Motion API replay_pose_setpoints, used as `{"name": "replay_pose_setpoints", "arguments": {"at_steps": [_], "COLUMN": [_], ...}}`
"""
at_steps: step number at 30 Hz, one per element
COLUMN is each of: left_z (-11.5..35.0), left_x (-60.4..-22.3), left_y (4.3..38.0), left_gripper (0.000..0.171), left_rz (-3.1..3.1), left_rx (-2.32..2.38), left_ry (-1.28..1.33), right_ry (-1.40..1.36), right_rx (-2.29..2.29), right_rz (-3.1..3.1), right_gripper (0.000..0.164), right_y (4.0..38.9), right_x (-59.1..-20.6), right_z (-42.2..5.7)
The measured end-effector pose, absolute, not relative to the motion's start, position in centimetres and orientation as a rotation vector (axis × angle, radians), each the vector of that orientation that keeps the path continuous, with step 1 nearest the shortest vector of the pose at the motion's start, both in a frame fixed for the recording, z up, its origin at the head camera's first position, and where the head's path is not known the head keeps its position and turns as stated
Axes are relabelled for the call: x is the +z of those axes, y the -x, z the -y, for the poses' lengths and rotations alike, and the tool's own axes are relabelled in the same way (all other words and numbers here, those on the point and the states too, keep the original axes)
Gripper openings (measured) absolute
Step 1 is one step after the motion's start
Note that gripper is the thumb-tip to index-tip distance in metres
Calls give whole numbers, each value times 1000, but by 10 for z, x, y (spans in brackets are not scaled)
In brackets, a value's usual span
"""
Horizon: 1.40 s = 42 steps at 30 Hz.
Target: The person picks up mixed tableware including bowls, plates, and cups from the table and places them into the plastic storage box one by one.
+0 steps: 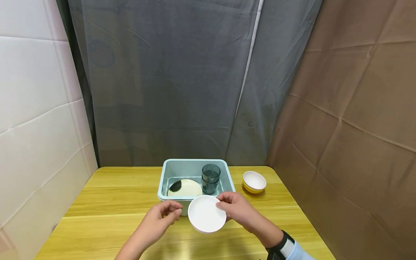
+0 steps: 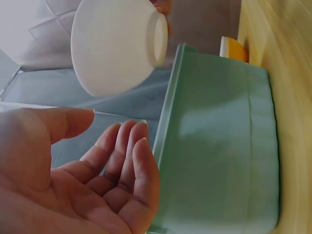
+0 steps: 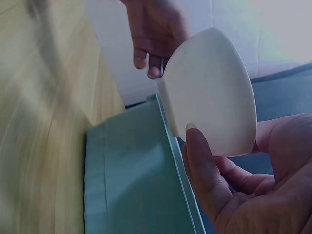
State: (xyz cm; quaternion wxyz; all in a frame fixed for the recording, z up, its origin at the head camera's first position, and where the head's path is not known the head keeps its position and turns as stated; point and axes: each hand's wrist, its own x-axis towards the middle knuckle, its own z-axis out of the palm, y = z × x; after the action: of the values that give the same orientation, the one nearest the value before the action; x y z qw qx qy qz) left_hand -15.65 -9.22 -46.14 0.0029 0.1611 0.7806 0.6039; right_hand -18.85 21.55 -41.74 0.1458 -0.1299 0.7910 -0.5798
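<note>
My right hand [image 1: 236, 209] pinches the rim of a white bowl [image 1: 207, 214], thumb inside and fingers beneath, just in front of a pale blue-green basin [image 1: 164, 177]. The bowl is tilted so its inside faces the head camera. To its left hovers my left hand [image 1: 160, 221], apart from the bowl, fingers loosely bent with nothing between them; the left wrist view shows its bare palm [image 2: 92, 195]. Within the basin lie a cream plate [image 1: 188, 188] with a dark patch and two stacked dark, see-through cups [image 1: 210, 177].
On the wooden table [image 1: 113, 206], right of the basin, sits a bowl [image 1: 254, 180] with a white inside and yellow outside. A grey curtain [image 1: 169, 83] hangs behind, with white cloth [image 1: 35, 94] on the left and brown cloth [image 1: 367, 119] on the right.
</note>
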Motion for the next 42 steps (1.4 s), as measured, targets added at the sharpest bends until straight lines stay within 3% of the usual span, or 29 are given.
{"name": "replay_pose_setpoints", "arguments": {"at_steps": [15, 42], "left_z": [79, 82], "left_x": [-454, -444], "left_y": [152, 151], "left_gripper": [36, 27], "left_rz": [-2202, -2319], "left_rx": [2097, 1988], "left_ry": [-293, -275], "right_ry": [415, 420], "right_rx": [-1701, -1782], "right_rz": [-2227, -2191], "right_gripper": [21, 21], "right_y": [185, 180], "right_x": [-428, -436], "right_z": [-195, -184]}}
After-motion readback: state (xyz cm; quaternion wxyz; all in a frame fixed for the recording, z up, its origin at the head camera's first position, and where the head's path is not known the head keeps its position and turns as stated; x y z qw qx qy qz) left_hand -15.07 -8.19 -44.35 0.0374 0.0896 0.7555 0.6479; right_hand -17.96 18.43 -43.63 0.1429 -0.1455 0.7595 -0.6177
